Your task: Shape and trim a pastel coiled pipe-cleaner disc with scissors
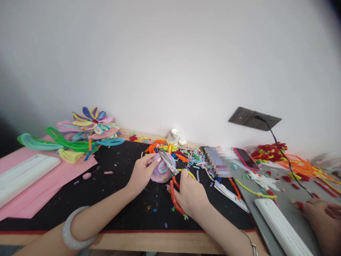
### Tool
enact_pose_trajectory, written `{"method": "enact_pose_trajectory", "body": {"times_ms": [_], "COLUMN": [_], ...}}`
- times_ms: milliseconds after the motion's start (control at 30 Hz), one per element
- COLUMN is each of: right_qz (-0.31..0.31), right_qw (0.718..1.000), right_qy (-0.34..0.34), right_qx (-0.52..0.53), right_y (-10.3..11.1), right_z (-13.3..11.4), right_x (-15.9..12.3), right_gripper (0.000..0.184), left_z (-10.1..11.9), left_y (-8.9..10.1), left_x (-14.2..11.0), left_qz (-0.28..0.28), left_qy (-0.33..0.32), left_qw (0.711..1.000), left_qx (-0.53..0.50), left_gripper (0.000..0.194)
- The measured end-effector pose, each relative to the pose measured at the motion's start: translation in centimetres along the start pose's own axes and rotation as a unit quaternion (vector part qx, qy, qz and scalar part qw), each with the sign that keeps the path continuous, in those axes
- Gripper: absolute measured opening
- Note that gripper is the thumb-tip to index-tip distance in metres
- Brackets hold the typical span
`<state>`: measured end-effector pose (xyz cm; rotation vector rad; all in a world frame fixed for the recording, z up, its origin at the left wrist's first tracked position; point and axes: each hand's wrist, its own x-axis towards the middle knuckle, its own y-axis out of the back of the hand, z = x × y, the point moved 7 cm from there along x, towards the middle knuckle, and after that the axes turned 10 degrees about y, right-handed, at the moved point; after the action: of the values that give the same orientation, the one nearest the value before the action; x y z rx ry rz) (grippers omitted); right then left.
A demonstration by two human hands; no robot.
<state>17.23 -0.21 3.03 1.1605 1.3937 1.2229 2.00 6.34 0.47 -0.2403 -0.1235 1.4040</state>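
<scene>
My left hand [142,170] is closed on a round pastel pipe-cleaner coil [162,170], pink, purple and green, held just above the black mat [106,199]. A pale bangle [73,229] sits on that forearm. My right hand [189,193] grips red-handled scissors [172,177], whose metal blades rest across the top of the coil.
Pipe-cleaner flowers [87,131] lie on pink paper [39,185] at the left beside a white bar [23,172]. Coloured offcuts [186,154], a tape roll [173,136], a phone [245,158] and red and orange pieces [274,151] fill the back. Another person's hand [323,217] is at the right by a white bar [279,225].
</scene>
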Motion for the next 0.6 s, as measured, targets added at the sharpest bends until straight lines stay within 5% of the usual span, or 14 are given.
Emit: {"method": "enact_pose_trajectory", "body": {"times_ms": [600], "right_qz": [-0.032], "right_qw": [0.999], "right_qy": [0.027], "right_qx": [-0.002], "right_y": [-0.6], "right_z": [-1.3], "right_x": [0.2], "right_gripper": [0.036], "left_z": [0.1], "left_y": [0.5], "left_x": [0.2], "left_qz": [0.028], "left_qy": [-0.014], "left_qw": [0.999], "left_qx": [0.021], "left_gripper": [0.037]}}
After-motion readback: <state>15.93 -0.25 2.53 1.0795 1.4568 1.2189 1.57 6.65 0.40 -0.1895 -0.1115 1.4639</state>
